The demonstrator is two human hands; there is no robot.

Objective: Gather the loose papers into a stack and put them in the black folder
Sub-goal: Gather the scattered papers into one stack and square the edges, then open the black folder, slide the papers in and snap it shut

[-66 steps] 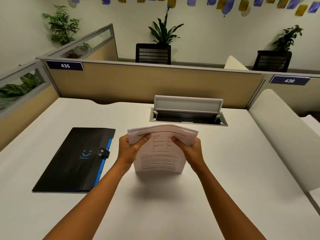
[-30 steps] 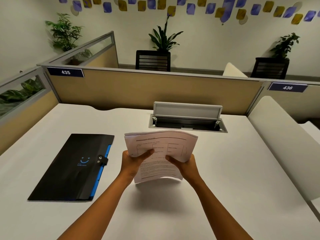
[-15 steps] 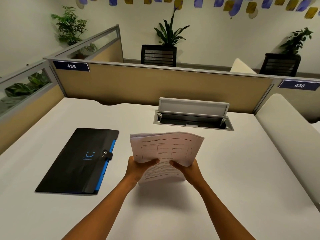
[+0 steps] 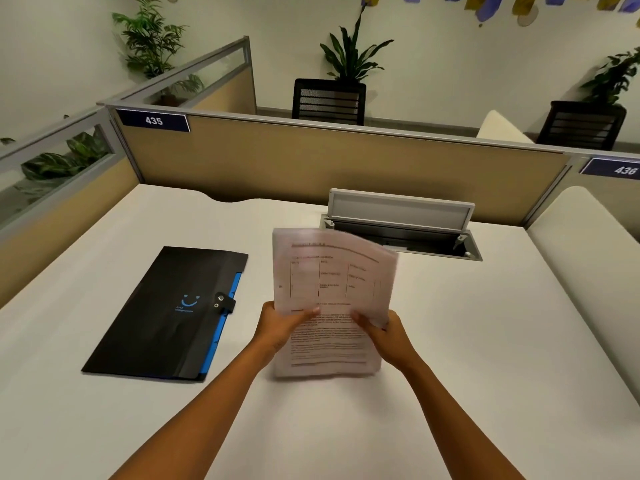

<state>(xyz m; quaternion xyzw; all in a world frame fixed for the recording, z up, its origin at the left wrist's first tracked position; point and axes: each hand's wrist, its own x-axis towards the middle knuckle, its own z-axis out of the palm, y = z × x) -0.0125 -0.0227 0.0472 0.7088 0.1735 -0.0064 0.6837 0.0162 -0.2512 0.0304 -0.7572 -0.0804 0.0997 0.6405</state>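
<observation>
A stack of printed white papers (image 4: 332, 282) stands upright on its lower edge on the white desk (image 4: 467, 358), its top blurred and leaning away from me. My left hand (image 4: 282, 325) grips the stack's left side and my right hand (image 4: 386, 336) grips its right side, thumbs on the front sheet. The black folder (image 4: 162, 317) lies flat and closed on the desk to the left of my left hand, apart from it, with a blue edge and a snap strap on its right side.
An open cable hatch (image 4: 401, 230) with a raised grey lid sits in the desk just behind the papers. Tan partition panels (image 4: 311, 161) wall the desk at the back and left. A cream rounded divider (image 4: 588, 271) borders the right side.
The stack's top, bent over toward me before, has straightened up and now stands taller. Both hands keep their grip at the sides. The folder has not moved.
</observation>
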